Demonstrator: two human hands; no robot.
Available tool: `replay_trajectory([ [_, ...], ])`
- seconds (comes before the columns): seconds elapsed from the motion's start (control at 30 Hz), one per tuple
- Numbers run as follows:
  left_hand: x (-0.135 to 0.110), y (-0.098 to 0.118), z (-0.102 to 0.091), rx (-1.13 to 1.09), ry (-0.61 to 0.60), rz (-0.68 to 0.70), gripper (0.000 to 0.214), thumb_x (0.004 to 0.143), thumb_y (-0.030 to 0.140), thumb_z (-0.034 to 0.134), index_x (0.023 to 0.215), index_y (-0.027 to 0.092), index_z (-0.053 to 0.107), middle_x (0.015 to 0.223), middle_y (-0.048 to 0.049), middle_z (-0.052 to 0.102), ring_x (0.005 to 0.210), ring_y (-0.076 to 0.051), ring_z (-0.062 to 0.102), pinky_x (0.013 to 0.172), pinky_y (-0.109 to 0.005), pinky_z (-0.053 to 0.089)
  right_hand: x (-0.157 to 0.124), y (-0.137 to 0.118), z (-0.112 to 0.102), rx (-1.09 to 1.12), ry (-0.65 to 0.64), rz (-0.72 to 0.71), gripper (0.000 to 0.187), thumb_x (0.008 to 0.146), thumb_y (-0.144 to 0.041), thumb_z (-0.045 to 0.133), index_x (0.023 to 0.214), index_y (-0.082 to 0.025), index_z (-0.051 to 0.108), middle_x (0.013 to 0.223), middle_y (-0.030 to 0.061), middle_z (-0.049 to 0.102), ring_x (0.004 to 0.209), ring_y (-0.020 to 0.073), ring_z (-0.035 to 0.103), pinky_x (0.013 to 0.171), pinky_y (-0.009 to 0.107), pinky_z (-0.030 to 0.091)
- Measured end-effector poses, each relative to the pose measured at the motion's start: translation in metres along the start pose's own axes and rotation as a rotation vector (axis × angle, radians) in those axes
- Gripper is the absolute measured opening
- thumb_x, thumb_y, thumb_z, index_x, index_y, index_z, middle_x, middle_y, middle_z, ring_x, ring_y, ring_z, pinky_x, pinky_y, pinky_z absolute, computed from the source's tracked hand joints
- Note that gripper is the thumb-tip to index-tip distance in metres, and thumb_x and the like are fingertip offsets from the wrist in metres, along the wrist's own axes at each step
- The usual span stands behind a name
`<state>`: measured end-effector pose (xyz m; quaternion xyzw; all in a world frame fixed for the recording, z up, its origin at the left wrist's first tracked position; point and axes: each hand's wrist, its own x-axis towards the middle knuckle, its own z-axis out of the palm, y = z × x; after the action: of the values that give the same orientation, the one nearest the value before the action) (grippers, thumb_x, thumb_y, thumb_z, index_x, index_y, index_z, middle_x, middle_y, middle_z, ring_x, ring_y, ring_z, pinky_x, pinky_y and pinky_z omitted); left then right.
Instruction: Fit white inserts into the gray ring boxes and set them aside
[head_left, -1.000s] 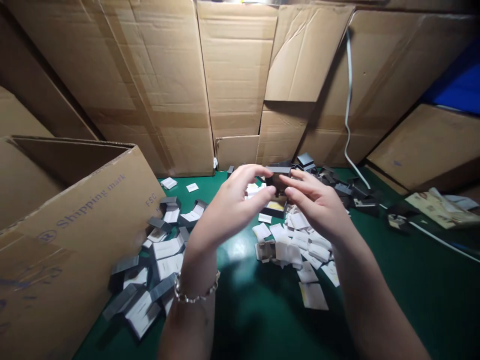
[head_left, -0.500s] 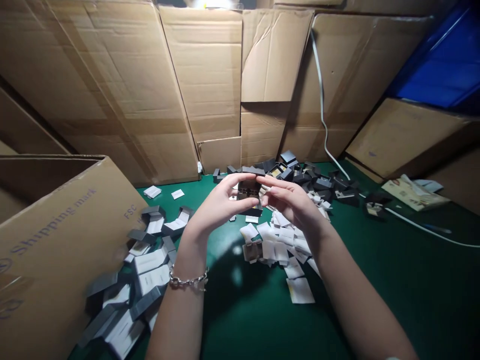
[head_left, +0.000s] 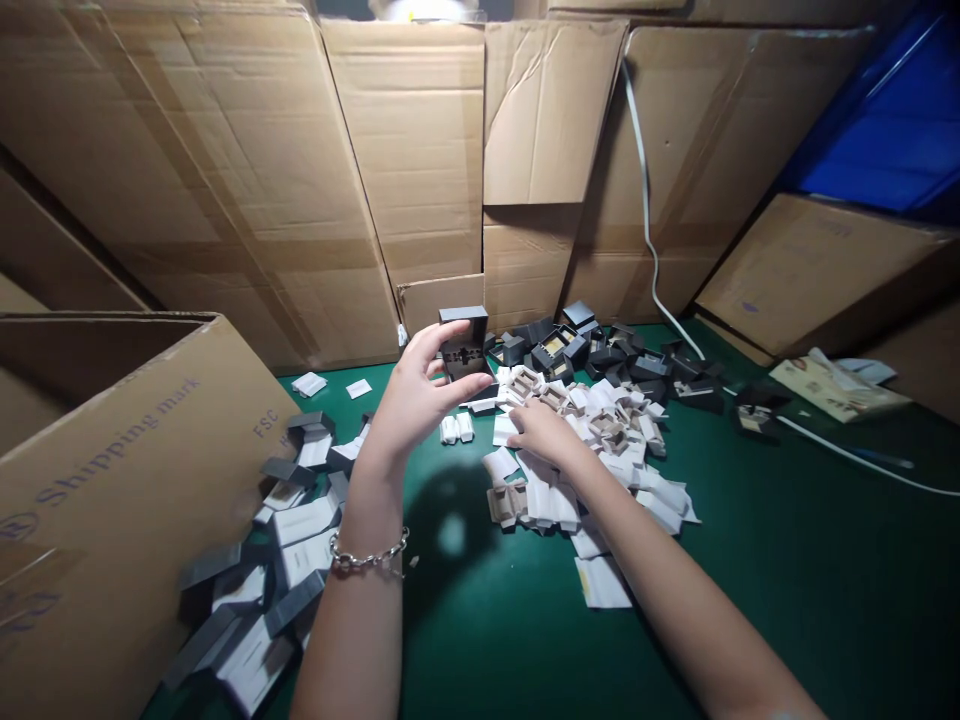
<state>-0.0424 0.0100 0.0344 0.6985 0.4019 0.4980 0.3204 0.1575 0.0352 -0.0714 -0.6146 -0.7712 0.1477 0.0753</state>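
My left hand, with a bracelet at the wrist, holds a small dark grey box upright above the green table. The box's lid stands open and its insert faces me. My right hand reaches down into a heap of small white folded inserts; its fingers are curled on the heap, and what they hold is hidden. Behind the heap lies a pile of more dark boxes.
A large open cardboard carton stands at the left, with grey and white sleeves spilled beside it. Flattened cardboard sheets wall the back. A white cable runs down to the right, near a printed leaflet.
Both hands were together on the dark box. Now the left hand alone has lifted it, lid open, and the right hand has dropped to the white inserts.
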Motion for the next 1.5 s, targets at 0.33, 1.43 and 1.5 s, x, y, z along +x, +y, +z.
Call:
replay_trajectory([
  [0.33,-0.003,0.012,0.002,-0.008,-0.079,-0.036,0.054,0.066,0.036,0.077,0.115,0.026,0.055,0.129,-0.0057,0.052,0.118,-0.024,0.051,0.098,-0.039,0.045,0.003,-0.002,0.007,0.045,0.024,-0.052,0.007,0.075,-0.014,0.057,0.078,-0.017,0.062,0.100,0.0123,0.061,0.096,0.0263,0.056,0.082,0.034,0.043],
  [1.43,-0.004,0.002,0.035,0.075,-0.186,0.220,0.053,0.060,0.039,0.083,0.089,0.020,0.043,0.108,-0.0079,0.053,0.110,-0.026,0.052,0.091,-0.040,0.048,-0.055,-0.038,-0.085,0.369,0.579,-0.330,0.029,0.072,-0.004,0.053,0.081,-0.021,0.074,0.081,0.0016,0.072,0.074,0.0168,0.065,0.067,0.025,0.046],
  [1.5,-0.004,0.002,0.036,0.092,-0.192,0.222,0.054,0.059,0.039,0.084,0.090,0.020,0.044,0.109,-0.0084,0.052,0.109,-0.026,0.052,0.090,-0.040,0.049,-0.054,-0.038,-0.084,0.350,0.562,-0.337,0.031,0.070,-0.002,0.052,0.082,-0.022,0.074,0.083,0.0017,0.072,0.076,0.0171,0.065,0.067,0.025,0.047],
])
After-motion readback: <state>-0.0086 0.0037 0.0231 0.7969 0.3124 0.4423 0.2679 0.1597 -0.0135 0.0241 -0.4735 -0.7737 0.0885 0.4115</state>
